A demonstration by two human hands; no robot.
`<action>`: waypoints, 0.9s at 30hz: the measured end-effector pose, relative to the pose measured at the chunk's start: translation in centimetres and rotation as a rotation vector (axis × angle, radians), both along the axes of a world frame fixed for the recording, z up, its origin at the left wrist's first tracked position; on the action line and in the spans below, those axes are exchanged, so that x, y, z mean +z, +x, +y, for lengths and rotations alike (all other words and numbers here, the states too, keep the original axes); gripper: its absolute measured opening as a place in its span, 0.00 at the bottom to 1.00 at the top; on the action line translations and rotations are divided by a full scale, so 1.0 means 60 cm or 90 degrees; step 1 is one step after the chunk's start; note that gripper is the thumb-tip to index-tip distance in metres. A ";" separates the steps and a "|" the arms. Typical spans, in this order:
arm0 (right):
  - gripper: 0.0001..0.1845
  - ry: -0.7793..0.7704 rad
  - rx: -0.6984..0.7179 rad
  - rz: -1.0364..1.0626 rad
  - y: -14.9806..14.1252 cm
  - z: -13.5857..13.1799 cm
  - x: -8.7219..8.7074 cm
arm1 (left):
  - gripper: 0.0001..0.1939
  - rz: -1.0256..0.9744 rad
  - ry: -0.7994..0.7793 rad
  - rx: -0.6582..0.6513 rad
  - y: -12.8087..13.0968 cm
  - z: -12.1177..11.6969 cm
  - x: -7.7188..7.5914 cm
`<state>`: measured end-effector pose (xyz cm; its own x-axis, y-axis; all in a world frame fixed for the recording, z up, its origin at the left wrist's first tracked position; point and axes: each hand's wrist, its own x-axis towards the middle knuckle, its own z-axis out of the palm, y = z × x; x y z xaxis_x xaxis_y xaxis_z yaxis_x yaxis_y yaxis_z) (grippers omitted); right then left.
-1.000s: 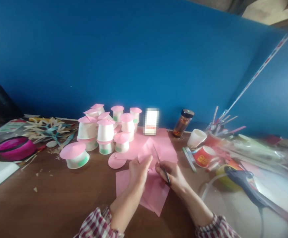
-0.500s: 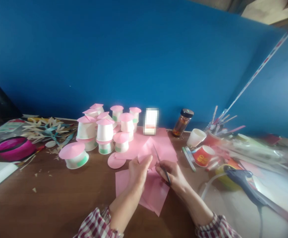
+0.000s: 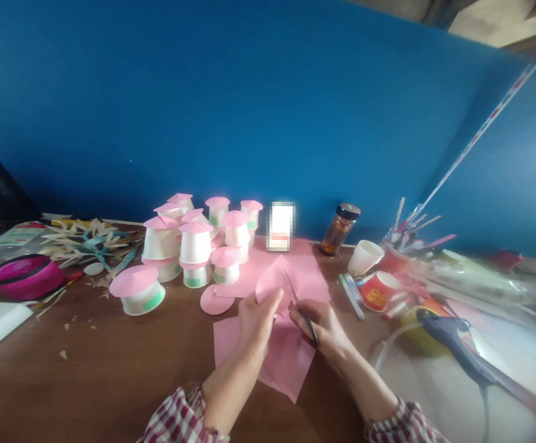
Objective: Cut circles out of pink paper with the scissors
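Note:
My left hand [image 3: 259, 315] is closed on a piece of pink paper [image 3: 270, 280], thumb on top. Scissors [image 3: 311, 326] with dark handles are in my right hand [image 3: 322, 323], fingers wrapped round them. Their blades point up and away, lying against the right side of the held paper. Beneath both hands are loose pink sheets [image 3: 290, 363]. A cut pink paper disc [image 3: 216, 300] lies just left of my left hand. Behind it stand several white paper cups [image 3: 196, 245] topped with pink paper cones, some stacked on others.
A glue gun [image 3: 456, 344] lies at the right beside a red paper cup [image 3: 378, 290] and a tilted white cup [image 3: 365, 256]. A dark-lidded jar [image 3: 340, 229] stands near the blue wall. At the left are a magenta bowl-like item [image 3: 28, 277] and pale paper strips [image 3: 95, 243].
Almost nothing differs. The held pink paper has shifted very slightly by the scissor blades; both hands stay in place.

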<state>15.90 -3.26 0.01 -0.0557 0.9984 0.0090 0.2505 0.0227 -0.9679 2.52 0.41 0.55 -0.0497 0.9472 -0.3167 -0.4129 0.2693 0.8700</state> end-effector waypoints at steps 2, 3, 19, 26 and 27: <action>0.11 0.001 0.000 0.005 0.000 0.000 0.000 | 0.17 0.007 -0.001 0.003 0.000 0.003 -0.003; 0.11 -0.002 0.001 0.009 0.000 0.000 0.001 | 0.18 0.010 -0.002 0.006 0.000 0.003 -0.005; 0.12 0.003 0.013 0.008 -0.002 0.000 0.005 | 0.19 0.049 0.023 0.034 -0.004 0.012 -0.015; 0.13 -0.022 0.009 0.015 -0.001 0.000 0.001 | 0.14 0.029 0.006 0.024 -0.001 0.001 0.002; 0.13 -0.025 0.009 0.017 -0.001 0.000 0.001 | 0.14 0.021 0.006 0.024 -0.001 -0.001 0.005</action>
